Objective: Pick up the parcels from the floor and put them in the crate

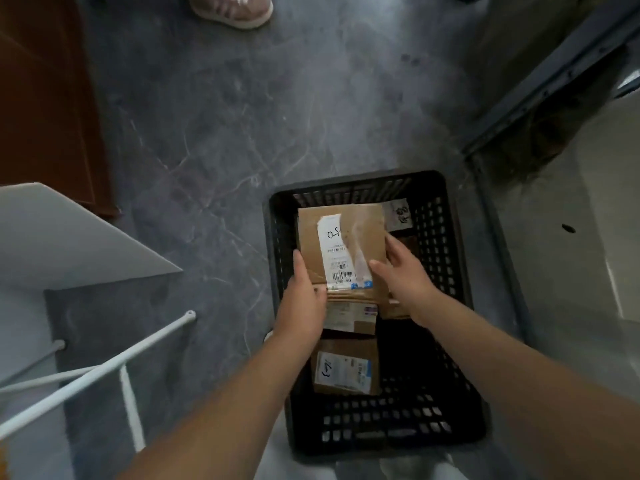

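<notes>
A black perforated plastic crate (446, 237) stands on the grey marbled floor in front of me. Over its far half I hold a brown cardboard parcel (311, 237) with a white shipping label. My left hand (304, 299) grips the parcel's left near corner and my right hand (401, 271) grips its right edge. Inside the crate lie other parcels: a labelled brown one (346, 370) near the middle, another (349, 317) just under the held one, and a dark one with a scribbled sticker (400, 214) at the far right.
A white table corner (69, 237) with white metal legs (104, 368) stands at the left. A brown wooden panel (45, 98) lines the far left. A dark metal frame (554, 91) runs along the right. Another person's shoe (232, 8) is at the top.
</notes>
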Demonstrator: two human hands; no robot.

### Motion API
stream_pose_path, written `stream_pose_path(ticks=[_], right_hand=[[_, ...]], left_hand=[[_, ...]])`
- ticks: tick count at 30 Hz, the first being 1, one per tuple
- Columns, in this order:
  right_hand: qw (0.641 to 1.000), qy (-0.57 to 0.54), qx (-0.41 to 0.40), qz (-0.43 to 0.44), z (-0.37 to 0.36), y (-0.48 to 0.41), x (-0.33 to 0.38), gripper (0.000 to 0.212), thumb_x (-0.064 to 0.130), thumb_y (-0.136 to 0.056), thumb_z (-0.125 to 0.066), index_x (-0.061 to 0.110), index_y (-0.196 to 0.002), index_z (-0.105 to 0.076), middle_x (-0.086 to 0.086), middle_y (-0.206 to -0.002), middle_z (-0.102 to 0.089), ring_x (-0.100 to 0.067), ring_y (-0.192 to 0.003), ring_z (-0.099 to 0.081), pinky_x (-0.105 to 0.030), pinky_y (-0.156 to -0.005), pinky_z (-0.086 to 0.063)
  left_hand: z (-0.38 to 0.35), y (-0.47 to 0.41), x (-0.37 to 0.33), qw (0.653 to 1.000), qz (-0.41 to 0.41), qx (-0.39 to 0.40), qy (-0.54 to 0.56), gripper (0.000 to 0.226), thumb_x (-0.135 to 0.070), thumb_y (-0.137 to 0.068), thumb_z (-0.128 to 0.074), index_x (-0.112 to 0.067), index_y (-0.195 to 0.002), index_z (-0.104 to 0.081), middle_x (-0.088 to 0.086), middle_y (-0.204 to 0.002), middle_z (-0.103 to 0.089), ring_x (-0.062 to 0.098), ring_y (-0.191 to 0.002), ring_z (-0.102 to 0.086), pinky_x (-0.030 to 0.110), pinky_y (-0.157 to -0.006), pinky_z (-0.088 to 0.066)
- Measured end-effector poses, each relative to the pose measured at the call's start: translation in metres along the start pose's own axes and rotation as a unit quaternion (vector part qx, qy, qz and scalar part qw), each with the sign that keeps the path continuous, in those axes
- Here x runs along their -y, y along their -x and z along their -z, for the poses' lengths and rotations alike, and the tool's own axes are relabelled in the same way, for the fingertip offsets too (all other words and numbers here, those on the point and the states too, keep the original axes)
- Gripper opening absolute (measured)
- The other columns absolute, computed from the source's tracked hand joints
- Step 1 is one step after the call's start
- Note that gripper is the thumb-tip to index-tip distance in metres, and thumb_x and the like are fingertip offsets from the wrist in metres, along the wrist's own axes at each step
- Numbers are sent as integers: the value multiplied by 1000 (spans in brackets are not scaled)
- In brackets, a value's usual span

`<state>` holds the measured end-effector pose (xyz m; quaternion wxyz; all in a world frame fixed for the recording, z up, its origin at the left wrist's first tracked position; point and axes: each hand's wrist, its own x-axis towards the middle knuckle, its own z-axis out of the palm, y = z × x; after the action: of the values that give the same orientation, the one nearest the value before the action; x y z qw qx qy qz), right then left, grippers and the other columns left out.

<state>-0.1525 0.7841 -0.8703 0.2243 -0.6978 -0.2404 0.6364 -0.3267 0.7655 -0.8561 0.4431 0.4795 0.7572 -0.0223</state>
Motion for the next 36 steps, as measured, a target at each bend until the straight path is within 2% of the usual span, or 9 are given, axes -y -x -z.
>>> stream_pose_path(ticks=[3,8,11,14,17,22,26,31,36], right_hand=[[997,78,5,26,-17,-41,-14,64,14,-97,-57,37,-151,-31,8,-145,-49,-8,-123,-52,-24,-90,-52],[986,163,-8,36,-42,-80,-29,64,21,-98,-55,40,-152,-26,2,-144,-51,-14,-122,-53,-16,-82,-43],[988,151,-31,30,-49,-92,-37,66,21,-98,-56,38,-153,-24,2,-144,-51,-5,-113,-51,-12,-83,-41],[991,128,-38,27,-49,-100,-43,68,18,-97,-58,41,-152,-26,5,-146,-49,-3,-118,-50,-6,-82,-38],[990,133,-41,33,-49,-102,-48,70,16,-96,-59,42,-152,-25,6,-147,-48,-3,-120,-48,-2,-78,-36],[982,186,-40,19,-53,-100,-41,70,17,-99,-55,39,-154,-18,1,-147,-48,-17,-127,-51,-27,-97,-44],[940,332,-75,20,-65,-78,-20,73,25,-99,-49,16,-157,-7,-7,-158,-27,-24,-142,-31,-45,-113,-34],[913,399,-40,79,-70,-9,2,62,21,-103,-37,17,-157,-7,2,-165,-7,-14,-151,-4,-42,-122,-14],[885,439,-78,136,-36,52,74,58,28,-106,-28,18,-158,-4,5,-165,0,-9,-150,9,-42,-123,1]], left_hand=[[-16,-31,15,999,-23,-7,-33,90,-25,-98,-51,-38,-150,20,3,-129,-49,2,-79,-49,21,-63,-42],[-32,-63,30,994,-11,13,-109,90,-31,-94,-53,-40,-150,17,15,-137,-36,22,-102,-53,45,-90,-51],[-38,-80,33,989,-14,38,-144,95,-26,-95,-54,-44,-147,23,15,-144,-29,22,-107,-53,42,-93,-49],[-40,-91,31,987,-36,52,-151,70,-35,-102,-39,-42,-148,13,16,-151,-28,28,-120,-52,48,-100,-46],[-42,-92,31,977,-12,48,-206,93,-23,-99,-52,-35,-148,27,22,-150,-17,30,-118,-49,46,-98,-48],[-39,-85,20,975,14,39,-217,108,-10,-88,-63,-38,-150,20,15,-152,-4,30,-129,-36,47,-101,-45],[-27,-79,2,951,-29,-1,-307,101,-15,-83,-71,-16,-156,-2,13,-154,-5,29,-135,-23,39,-109,-36],[7,-53,-32,924,-129,28,-360,84,-27,-96,-53,-7,-155,3,8,-162,-5,22,-149,-6,38,-123,-8],[66,3,-94,923,-206,-59,-320,64,-25,-104,-30,-12,-156,6,1,-165,8,15,-151,12,38,-123,7]])
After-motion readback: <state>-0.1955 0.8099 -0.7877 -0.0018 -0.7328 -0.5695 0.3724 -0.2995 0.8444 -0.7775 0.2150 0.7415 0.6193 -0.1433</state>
